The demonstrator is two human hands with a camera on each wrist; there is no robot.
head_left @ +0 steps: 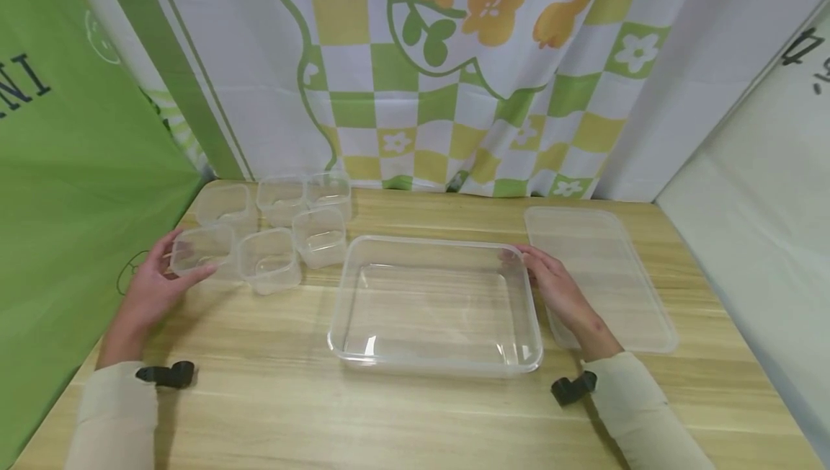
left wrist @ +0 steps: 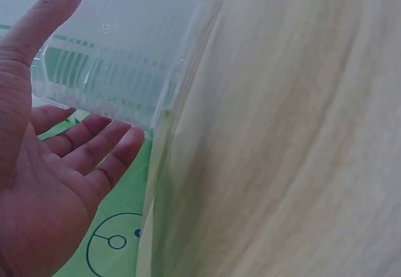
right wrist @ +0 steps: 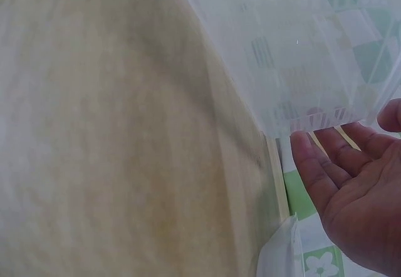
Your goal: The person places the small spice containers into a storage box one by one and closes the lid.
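Around the front-left small clear container (head_left: 204, 248) my left hand (head_left: 158, 275) is spread, thumb along its front and fingers at its left side. In the left wrist view, the fingers of that hand (left wrist: 59, 158) are extended and loose, fingertips right at the wall of the small container (left wrist: 119, 70). A large clear rectangular box (head_left: 431, 311) stands mid-table with its open top up. My right hand (head_left: 560, 293) touches its right end near the back corner. The right wrist view shows relaxed fingers of the hand (right wrist: 357, 183) against the wall of the box (right wrist: 282, 57).
Several more small clear containers, one of them in front (head_left: 269, 261), stand close together at the back left. A flat translucent lid (head_left: 606, 282) lies right of the box, under my right forearm. Patterned curtains (head_left: 454, 95) hang behind the wooden table (head_left: 279, 376).
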